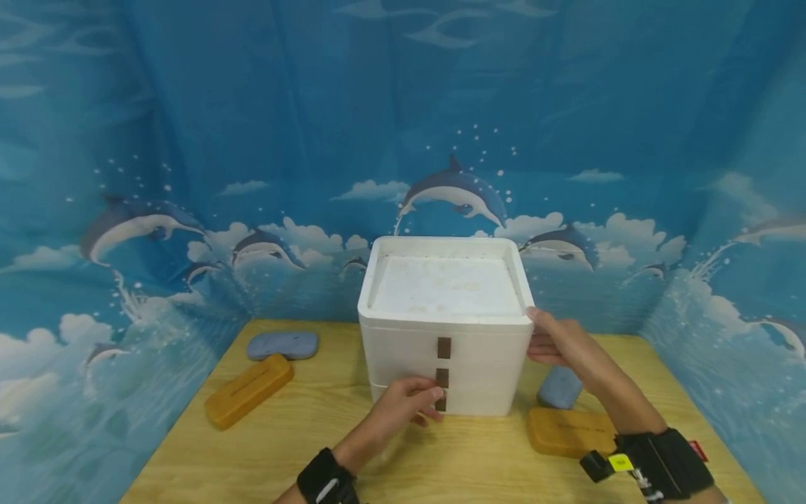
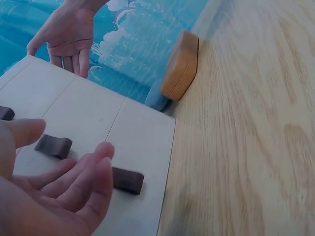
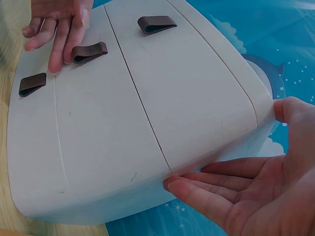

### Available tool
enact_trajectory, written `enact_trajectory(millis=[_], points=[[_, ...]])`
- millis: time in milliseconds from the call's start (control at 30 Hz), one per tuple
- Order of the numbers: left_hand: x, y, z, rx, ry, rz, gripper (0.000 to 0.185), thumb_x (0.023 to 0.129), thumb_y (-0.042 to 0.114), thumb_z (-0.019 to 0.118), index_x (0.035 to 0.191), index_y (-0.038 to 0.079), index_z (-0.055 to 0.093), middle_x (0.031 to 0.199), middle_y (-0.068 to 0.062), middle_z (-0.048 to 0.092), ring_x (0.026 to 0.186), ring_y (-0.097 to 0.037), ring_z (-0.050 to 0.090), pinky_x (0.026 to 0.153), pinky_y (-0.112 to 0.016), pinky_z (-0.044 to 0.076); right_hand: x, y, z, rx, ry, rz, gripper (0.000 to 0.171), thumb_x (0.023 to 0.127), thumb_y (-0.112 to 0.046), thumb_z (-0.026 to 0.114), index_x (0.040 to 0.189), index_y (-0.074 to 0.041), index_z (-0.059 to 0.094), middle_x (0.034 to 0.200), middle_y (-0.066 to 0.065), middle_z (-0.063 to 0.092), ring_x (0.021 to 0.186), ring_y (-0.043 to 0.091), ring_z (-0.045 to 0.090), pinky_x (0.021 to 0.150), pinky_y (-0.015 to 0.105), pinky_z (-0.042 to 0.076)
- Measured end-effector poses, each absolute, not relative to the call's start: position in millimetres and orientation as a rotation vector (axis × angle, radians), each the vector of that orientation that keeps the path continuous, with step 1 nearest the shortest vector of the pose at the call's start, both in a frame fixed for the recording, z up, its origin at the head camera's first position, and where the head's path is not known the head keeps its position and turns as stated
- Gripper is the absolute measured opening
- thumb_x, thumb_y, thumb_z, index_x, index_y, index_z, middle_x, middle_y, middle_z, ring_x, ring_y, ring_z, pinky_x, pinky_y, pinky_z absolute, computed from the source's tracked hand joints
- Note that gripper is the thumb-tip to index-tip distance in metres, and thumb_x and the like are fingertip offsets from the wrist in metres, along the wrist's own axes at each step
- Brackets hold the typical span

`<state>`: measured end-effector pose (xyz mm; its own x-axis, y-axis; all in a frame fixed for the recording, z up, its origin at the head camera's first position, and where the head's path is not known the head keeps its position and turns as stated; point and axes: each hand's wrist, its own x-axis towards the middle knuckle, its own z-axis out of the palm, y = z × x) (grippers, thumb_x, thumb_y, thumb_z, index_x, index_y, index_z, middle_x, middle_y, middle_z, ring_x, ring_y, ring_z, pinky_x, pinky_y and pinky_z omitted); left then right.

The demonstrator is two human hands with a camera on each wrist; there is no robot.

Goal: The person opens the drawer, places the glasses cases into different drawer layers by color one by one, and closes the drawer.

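A white drawer box with a recessed top stands on the wooden table. Brown pull tabs run down its front: a top tab, a middle tab and a bottom tab. My left hand is at the lower front, fingers loosely bent beside the middle and bottom tabs; contact with them is unclear. At the box's right side, my right hand has its thumb at the upper corner and its fairly straight fingers against the side wall. All drawers appear closed.
On the left of the table lie a blue-grey rounded case and an orange oblong case. Right of the box are another blue-grey case and another orange case. A dolphin-print curtain surrounds the table's back and sides.
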<state>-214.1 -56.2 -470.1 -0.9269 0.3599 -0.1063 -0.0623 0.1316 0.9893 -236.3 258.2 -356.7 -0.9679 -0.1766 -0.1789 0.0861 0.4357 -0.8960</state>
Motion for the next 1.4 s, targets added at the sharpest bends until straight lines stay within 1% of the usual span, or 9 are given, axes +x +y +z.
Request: enact_trajectory(millis=[167, 267, 400, 600, 700, 867, 1000, 1200, 1400], points=[[-215, -51, -471, 0.269, 2.064, 1.893, 0.042, 0.101, 0.038, 0.066, 0.116, -0.001, 0.07, 0.118, -0.016, 0.077, 0.088, -0.022, 0.078, 0.077, -0.036, 0.061, -237, 259, -357, -0.087, 2.446, -1.547, 0.086, 0.107, -0.061, 0.037, 0.15, 0.013, 0.043, 0.143, 0.033, 0.059, 0.121, 0.033, 0.071, 0.094, 0.039, 0.061], [-215, -48, -470, 0.253, 2.037, 1.888, 0.041, 0.1, 0.04, 0.068, 0.112, 0.002, 0.07, 0.115, -0.012, 0.077, 0.088, -0.02, 0.078, 0.081, -0.04, 0.062, -238, 260, -358, -0.088, 2.447, -1.551, 0.084, 0.108, -0.061, 0.037, 0.15, 0.011, 0.044, 0.143, 0.032, 0.059, 0.12, 0.032, 0.072, 0.094, 0.038, 0.061], [-216, -42, -469, 0.272, 2.02, 1.882, 0.037, 0.101, 0.039, 0.067, 0.106, 0.003, 0.068, 0.114, -0.01, 0.077, 0.087, -0.019, 0.077, 0.083, -0.044, 0.062, -237, 260, -359, -0.084, 2.451, -1.55, 0.084, 0.107, -0.062, 0.039, 0.151, 0.009, 0.045, 0.144, 0.032, 0.058, 0.121, 0.033, 0.071, 0.094, 0.039, 0.061], [-217, -35, -469, 0.272, 2.049, 1.914, 0.041, 0.107, 0.04, 0.055, 0.106, 0.001, 0.07, 0.106, -0.011, 0.079, 0.08, -0.018, 0.077, 0.077, -0.044, 0.062, -237, 257, -358, -0.078, 2.46, -1.549, 0.085, 0.106, -0.063, 0.04, 0.15, 0.01, 0.046, 0.143, 0.032, 0.059, 0.121, 0.033, 0.071, 0.095, 0.04, 0.061], [-217, -32, -468, 0.255, 2.067, 1.926, 0.045, 0.109, 0.041, 0.051, 0.107, 0.001, 0.071, 0.102, -0.011, 0.079, 0.078, -0.019, 0.077, 0.074, -0.043, 0.061, -236, 256, -358, -0.07, 2.467, -1.552, 0.086, 0.106, -0.064, 0.04, 0.15, 0.01, 0.046, 0.142, 0.032, 0.06, 0.122, 0.032, 0.071, 0.095, 0.039, 0.061], [-216, -32, -468, 0.248, 2.103, 1.922, 0.046, 0.108, 0.041, 0.051, 0.105, 0.001, 0.072, 0.099, -0.011, 0.08, 0.077, -0.022, 0.077, 0.068, -0.039, 0.058, -236, 255, -359, -0.079, 2.493, -1.548, 0.086, 0.106, -0.063, 0.039, 0.15, 0.01, 0.046, 0.141, 0.032, 0.061, 0.122, 0.033, 0.07, 0.094, 0.038, 0.061], [-214, -32, -468, 0.245, 2.12, 1.922, 0.043, 0.108, 0.039, 0.053, 0.101, 0.002, 0.073, 0.097, -0.012, 0.08, 0.074, -0.023, 0.077, 0.063, -0.032, 0.052, -236, 256, -360, -0.084, 2.501, -1.544, 0.086, 0.107, -0.064, 0.038, 0.15, 0.01, 0.045, 0.141, 0.032, 0.061, 0.122, 0.034, 0.071, 0.094, 0.039, 0.061], [-212, -31, -466, 0.236, 2.115, 1.928, 0.041, 0.105, 0.036, 0.055, 0.097, 0.001, 0.073, 0.092, -0.011, 0.081, 0.068, -0.016, 0.075, 0.06, -0.027, 0.048, -237, 257, -360, -0.076, 2.502, -1.529, 0.089, 0.107, -0.064, 0.033, 0.15, 0.014, 0.043, 0.142, 0.034, 0.059, 0.12, 0.036, 0.071, 0.092, 0.041, 0.062], [-209, -31, -466, 0.215, 2.086, 1.947, 0.039, 0.104, 0.034, 0.056, 0.097, 0.0, 0.074, 0.089, -0.01, 0.081, 0.064, -0.011, 0.072, 0.058, -0.026, 0.046, -238, 255, -360, -0.029, 2.486, -1.538, 0.091, 0.106, -0.065, 0.034, 0.149, 0.014, 0.043, 0.144, 0.033, 0.057, 0.12, 0.035, 0.071, 0.094, 0.041, 0.061]])
